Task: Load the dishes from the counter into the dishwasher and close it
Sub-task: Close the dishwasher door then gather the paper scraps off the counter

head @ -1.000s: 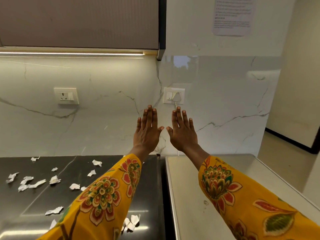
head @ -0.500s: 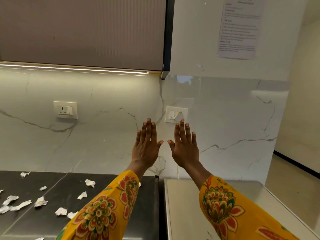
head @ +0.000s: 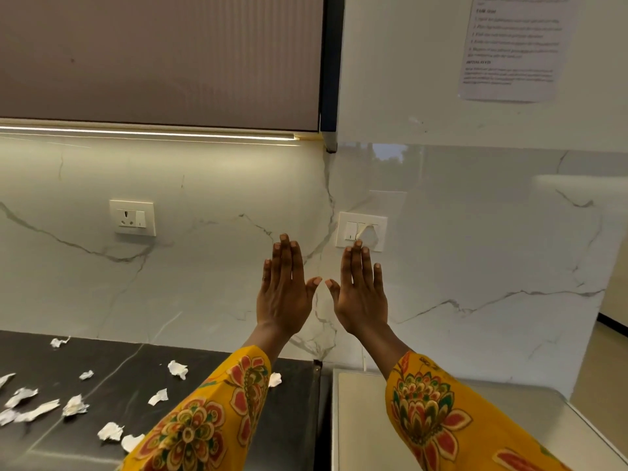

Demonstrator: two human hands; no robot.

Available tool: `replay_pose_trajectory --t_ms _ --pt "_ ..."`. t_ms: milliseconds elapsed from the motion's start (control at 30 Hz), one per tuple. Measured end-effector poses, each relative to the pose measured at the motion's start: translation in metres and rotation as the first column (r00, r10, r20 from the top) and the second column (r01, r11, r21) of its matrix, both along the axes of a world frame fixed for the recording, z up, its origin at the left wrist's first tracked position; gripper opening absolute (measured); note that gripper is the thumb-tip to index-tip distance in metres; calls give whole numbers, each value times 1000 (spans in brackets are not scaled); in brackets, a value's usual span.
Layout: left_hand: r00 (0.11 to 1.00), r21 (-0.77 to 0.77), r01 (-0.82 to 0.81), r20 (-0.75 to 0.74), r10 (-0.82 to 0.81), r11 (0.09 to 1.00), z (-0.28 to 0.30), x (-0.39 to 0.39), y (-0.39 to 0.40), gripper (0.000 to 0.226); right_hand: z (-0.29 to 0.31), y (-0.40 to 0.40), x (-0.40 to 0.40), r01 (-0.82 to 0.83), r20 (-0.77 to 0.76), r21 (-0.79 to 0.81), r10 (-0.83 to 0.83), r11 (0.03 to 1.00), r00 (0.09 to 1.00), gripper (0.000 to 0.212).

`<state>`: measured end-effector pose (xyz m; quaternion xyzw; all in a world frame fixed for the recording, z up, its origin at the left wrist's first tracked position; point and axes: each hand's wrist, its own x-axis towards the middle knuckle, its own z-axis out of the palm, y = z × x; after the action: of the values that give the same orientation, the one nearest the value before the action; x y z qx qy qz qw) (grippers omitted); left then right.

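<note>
Marble backsplash (head: 204,266) fills most of the view, grey veins, glossy. Upper cabinet (head: 159,56) top left with a light strip (head: 146,133) under it. Printed notice (head: 513,45) taped to the wall top right, text too blurred to read. Dark counter (head: 129,396) near left, littered with torn white paper scraps (head: 75,405). Pale flat top (head: 360,430) near right, just beside the dark counter, a narrow gap between them; could be an appliance top, cannot tell

Person's arms in yellow floral sleeves (head: 210,426) reach forward from the near edge. Left hand (head: 284,294) and right hand (head: 362,295) both raised in front of the backsplash, backs to the camera, fingers straight and together, thumbs angled inward, tips close but apart. Neither hand holds anything. Whether the palms touch the wall: cannot tell

Wall socket (head: 132,217) far left. Switch plate (head: 362,231) far centre, right hand's fingertips overlap its lower edge in view; something plugged in there, blurred

Task status, judged: nothing visibly started. No dishes in view, none on the dark counter, only paper. Dishwasher not in view either, so door state and how full it is are unknown. How the dishes look: cannot say, they're out of frame. All of it appears left: find dishes, open, load, close
</note>
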<state>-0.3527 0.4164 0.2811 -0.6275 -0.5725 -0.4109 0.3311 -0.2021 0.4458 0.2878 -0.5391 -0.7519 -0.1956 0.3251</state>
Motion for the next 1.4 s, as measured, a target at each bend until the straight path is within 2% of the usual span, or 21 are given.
replay_pose_trajectory --t_ms 133,300,533,667,833,1133,1267,1400 --pt "1000 -28 -29 -11 29 999 -6 -8 24 73 -3 34 -7 -24 13 -14 24 1000 1000 75" --pt "998 -67 -57 -10 57 996 -16 -14 47 72 4 69 -10 -42 47 -215 53 976 997 69" --pt "995 -181 -47 78 62 982 -43 -15 52 71 23 106 -19 -27 67 -351 54 936 996 64" --pt "994 -224 -40 94 63 974 -57 -18 50 71 26 114 -24 59 115 -352 -19 934 993 64" --pt "994 -249 -37 95 62 968 -63 -24 43 69 26 119 -26 95 160 -389 -35 916 987 63" --pt "993 -277 -20 110 53 961 -67 -19 28 69 18 99 -17 32 126 -360 15 933 992 65" --pt "992 -298 13 126 26 955 -68 -12 17 68 5 74 -8 -4 98 -300 34 954 995 68" --pt "986 -338 67 167 -11 939 -67 -5 0 68 -8 48 -1 -32 70 -308 56 951 996 68"
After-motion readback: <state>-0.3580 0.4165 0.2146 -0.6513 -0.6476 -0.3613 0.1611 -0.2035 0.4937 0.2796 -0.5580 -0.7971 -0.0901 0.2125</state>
